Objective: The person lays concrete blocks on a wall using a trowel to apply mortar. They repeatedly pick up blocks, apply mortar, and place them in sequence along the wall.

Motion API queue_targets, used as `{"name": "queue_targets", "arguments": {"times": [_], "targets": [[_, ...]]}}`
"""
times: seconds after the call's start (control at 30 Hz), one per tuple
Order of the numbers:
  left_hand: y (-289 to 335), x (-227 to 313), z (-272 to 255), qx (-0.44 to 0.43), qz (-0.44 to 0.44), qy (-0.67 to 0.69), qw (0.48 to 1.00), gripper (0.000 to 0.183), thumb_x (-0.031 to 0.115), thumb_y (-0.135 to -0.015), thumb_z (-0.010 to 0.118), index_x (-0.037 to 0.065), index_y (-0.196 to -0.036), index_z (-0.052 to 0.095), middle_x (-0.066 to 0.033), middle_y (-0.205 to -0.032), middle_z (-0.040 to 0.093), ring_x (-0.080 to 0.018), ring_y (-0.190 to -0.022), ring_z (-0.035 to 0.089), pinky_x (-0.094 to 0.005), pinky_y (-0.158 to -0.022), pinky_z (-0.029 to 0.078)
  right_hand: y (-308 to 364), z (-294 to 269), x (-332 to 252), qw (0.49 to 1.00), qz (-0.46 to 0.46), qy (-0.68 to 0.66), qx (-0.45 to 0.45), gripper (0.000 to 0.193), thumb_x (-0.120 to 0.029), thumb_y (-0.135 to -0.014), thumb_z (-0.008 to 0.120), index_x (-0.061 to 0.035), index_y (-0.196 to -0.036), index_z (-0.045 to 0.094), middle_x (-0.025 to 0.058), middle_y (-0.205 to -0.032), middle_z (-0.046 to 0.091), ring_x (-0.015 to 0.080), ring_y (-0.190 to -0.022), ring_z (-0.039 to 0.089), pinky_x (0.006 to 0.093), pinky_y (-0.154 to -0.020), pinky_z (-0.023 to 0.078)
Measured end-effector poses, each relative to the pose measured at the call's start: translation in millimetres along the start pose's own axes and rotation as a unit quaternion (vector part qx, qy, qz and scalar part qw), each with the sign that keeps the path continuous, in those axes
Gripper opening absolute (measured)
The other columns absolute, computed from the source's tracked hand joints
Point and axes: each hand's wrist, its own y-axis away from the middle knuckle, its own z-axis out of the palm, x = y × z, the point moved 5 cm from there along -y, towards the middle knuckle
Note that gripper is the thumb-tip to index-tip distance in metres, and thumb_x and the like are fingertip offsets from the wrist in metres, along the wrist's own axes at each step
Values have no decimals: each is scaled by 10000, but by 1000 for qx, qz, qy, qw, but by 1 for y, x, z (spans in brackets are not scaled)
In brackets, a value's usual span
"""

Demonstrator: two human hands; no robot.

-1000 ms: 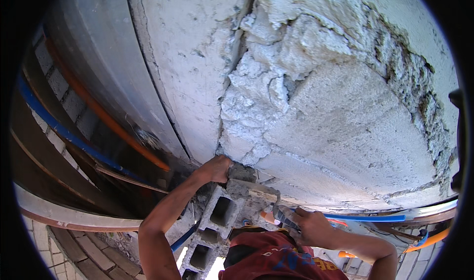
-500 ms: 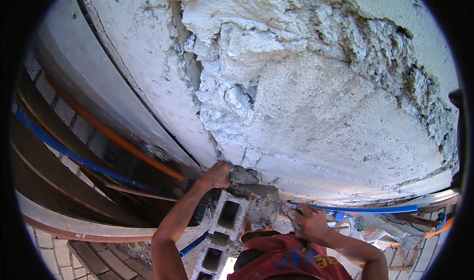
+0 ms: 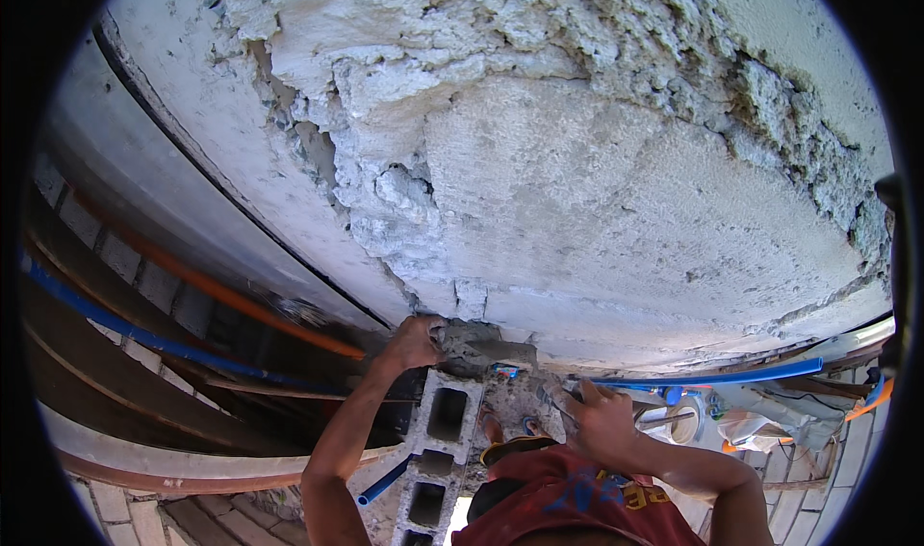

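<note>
My left hand (image 3: 414,342) is at the foot of the wall, fingers curled at the left end of a lump of wet grey mortar (image 3: 472,344). Whatever its fingers grip is hidden. Below the mortar stands a hollow concrete block (image 3: 468,389), its cavities facing up. My right hand (image 3: 602,418) is closed, to the right of the block and in front of my shirt. A mortar-smeared grey tool (image 3: 556,394), apparently a trowel, juts from it toward the mortar; its handle is mostly hidden by the fingers.
A rough, chipped plaster wall (image 3: 597,190) rises ahead. Blue pipe (image 3: 731,377) runs along its foot at right, near a white bucket (image 3: 683,421). Orange pipe (image 3: 221,281) and long boards lie at left. A short blue pipe (image 3: 385,480) sticks out beside the blocks.
The view has shifted, so the wall's cracks appear further left and higher. My left hand stays by the mortar; the right hand with its tool sits slightly further from the mortar's right end.
</note>
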Motion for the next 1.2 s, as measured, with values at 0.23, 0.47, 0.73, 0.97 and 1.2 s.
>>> {"name": "queue_targets", "arguments": {"times": [0.23, 0.47, 0.73, 0.97, 1.2], "targets": [[0, 3, -1, -28, -42, -17, 999, 385, 73, -636, 760, -41, -987, 649, -58, -714, 638, -96, -634, 591, -281, -617, 530, -9, -33, -14, 999, 9, 3, -35, 573, -186, -661, 718, -120, -1223, 629, 160, -982, 605, 335, -756, 685, 459, -588, 546], [2, 6, -1, -81, -54, -16, 995, 451, 76, -691, 768, -46, -1104, 633, -142, -950, 705, -162, -839, 685, -301, -716, 562, 9, -31, -19, 999, 19, -29, -14, 613, -255, -680, 743, -168, -1272, 609, 101, -1008, 597, 312, -775, 670, 486, -597, 515], [1, -3, -8, -127, -40, 78, 988, 486, 248, -803, 806, -22, -1171, 640, -172, -1148, 684, -227, -996, 671, -335, -866, 543, 30, -32, -9, 996, 6, -65, 59, 590, -212, -656, 728, -199, -1241, 652, 143, -954, 622, 300, -706, 677, 408, -531, 533], [-15, -9, -4, -90, -45, 34, 994, 387, 307, -836, 772, -17, -1035, 701, -142, -1009, 723, -224, -949, 676, -350, -849, 536, 20, -41, -2, 998, -30, -26, 51, 601, -192, -591, 749, -200, -1190, 688, 145, -967, 629, 303, -716, 682, 410, -550, 541], [-4, -22, -1, -142, -71, 87, 983, 562, 291, -739, 852, -11, -1157, 632, -120, -1054, 680, -211, -959, 661, -334, -793, 561, -27, -48, -20, 1000, -2, 5, 16, 522, -221, -619, 755, -109, -1124, 690, 141, -896, 652, 310, -760, 690, 423, -599, 553]]}}
